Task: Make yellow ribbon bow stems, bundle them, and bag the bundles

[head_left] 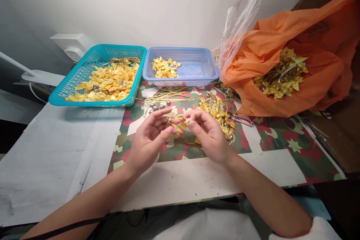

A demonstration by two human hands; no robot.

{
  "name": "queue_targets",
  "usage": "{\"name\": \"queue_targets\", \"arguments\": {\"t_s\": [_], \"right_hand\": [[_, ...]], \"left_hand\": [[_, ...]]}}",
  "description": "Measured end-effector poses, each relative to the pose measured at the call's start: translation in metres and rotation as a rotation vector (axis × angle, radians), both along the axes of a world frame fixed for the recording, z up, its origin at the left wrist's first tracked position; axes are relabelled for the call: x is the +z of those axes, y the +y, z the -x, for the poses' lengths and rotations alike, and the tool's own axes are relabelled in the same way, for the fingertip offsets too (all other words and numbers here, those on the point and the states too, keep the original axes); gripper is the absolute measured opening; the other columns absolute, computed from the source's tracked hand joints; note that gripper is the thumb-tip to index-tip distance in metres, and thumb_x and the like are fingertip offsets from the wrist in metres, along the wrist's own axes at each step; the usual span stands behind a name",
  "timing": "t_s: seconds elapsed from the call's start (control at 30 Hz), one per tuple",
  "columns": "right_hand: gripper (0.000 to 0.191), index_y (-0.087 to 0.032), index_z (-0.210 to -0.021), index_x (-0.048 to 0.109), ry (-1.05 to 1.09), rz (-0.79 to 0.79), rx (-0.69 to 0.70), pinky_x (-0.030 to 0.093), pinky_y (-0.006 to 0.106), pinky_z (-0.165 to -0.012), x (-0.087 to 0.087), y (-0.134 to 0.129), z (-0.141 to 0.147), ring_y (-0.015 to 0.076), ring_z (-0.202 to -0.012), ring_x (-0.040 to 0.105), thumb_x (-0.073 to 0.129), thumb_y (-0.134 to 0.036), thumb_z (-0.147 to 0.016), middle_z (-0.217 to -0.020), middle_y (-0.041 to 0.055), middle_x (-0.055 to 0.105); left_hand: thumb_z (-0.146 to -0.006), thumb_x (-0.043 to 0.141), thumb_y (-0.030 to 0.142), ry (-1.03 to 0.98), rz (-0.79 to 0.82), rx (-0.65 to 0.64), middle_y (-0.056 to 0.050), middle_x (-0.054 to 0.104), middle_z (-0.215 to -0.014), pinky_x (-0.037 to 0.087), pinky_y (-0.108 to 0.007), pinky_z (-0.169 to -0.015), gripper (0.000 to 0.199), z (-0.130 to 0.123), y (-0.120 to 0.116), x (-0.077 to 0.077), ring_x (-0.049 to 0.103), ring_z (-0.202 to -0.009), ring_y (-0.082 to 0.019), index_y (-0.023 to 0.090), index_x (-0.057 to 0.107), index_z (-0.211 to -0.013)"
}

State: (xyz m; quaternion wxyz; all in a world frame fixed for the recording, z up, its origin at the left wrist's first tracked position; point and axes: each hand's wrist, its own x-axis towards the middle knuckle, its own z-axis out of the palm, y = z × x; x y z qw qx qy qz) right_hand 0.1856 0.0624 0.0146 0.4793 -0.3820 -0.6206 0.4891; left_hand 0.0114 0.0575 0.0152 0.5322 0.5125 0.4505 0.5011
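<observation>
"So, what could go wrong from here?"

"Most likely, the yellow petal piece (177, 128) could be crushed or creased, if it were pinched too hard; it appears soft and is held up in front, between the two hands, above the camouflage-patterned cover (123, 140)."

"And if it were pinched too lightly?"

"Then it might be dropped, and it could easily be lost to sight among the yellow flowers with bells (221, 114), which are heaped just beside the right hand (209, 133). A snag on their looped wires might also be caused by a careless sweep of that hand."

"Could anything else be upset?"

"Possibly the loose silver bells (161, 107), as they are round and could be set rolling by a knock from the left hand (147, 135). Nearby, gold wires (168, 93) are laid in front of the blue basket (182, 82)."

"How are the fingers set?"

"On the right, thumb and forefinger are closed to a fine pinch on the piece's edge. On the left, they are loosely curled, the tips nearly met and brought against the petals; whether a real grip is had there cannot be told."
</observation>
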Motion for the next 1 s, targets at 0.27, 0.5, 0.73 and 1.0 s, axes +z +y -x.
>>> {"name": "queue_targets", "arguments": {"t_s": [0.27,0.5,0.73,1.0], "right_hand": [[0.01,-0.021,-0.091,0.06,-0.505,-0.45,0.028,0.037,0.043,-0.101,0.0,-0.002,0.002,0.0223,-0.114,0.052,0.051,-0.016,-0.092,-0.127,0.0083,0.057],[0.004,-0.021,-0.083,0.07,-0.961,-0.453,-0.061,0.035,0.047,-0.088,0.002,0.009,-0.02,0.0283,-0.101,0.048,0.068,-0.025,-0.081,-0.109,0.0091,0.063],[0.018,-0.025,-0.08,0.076,-0.707,-0.432,-0.146,0.041,0.042,-0.086,0.001,0.009,-0.017,0.022,-0.094,0.053,0.063,-0.017,-0.088,-0.09,0.004,0.066],[0.007,-0.026,-0.084,0.078,0.041,0.001,-0.042,0.051,0.027,-0.062,0.006,0.012,-0.015,0.0126,-0.071,0.062,0.071,-0.028,-0.083,-0.078,0.0005,0.068]], "left_hand": [[-0.078,0.076,0.032,-0.147,0.25,-0.102,0.004,0.065,-0.071,0.049,-0.021,-0.054,0.051,-0.003,0.0,0.0,0.063,-0.063,-0.013,0.025,0.053,-0.123],[-0.076,0.078,0.028,-0.252,0.21,0.104,0.003,0.067,-0.072,0.054,-0.023,-0.075,0.046,0.006,0.011,0.001,0.068,-0.077,-0.013,0.021,0.057,-0.115],[-0.079,0.075,0.025,-0.143,0.087,0.086,0.001,0.071,-0.086,0.057,-0.022,-0.068,0.028,0.007,0.012,-0.002,0.067,-0.071,-0.011,0.024,0.063,-0.104],[-0.082,0.071,0.031,0.112,0.087,-0.193,-0.007,0.072,-0.099,0.056,-0.025,-0.066,0.025,0.001,0.004,-0.002,0.067,-0.081,-0.016,0.018,0.071,-0.104]]}}
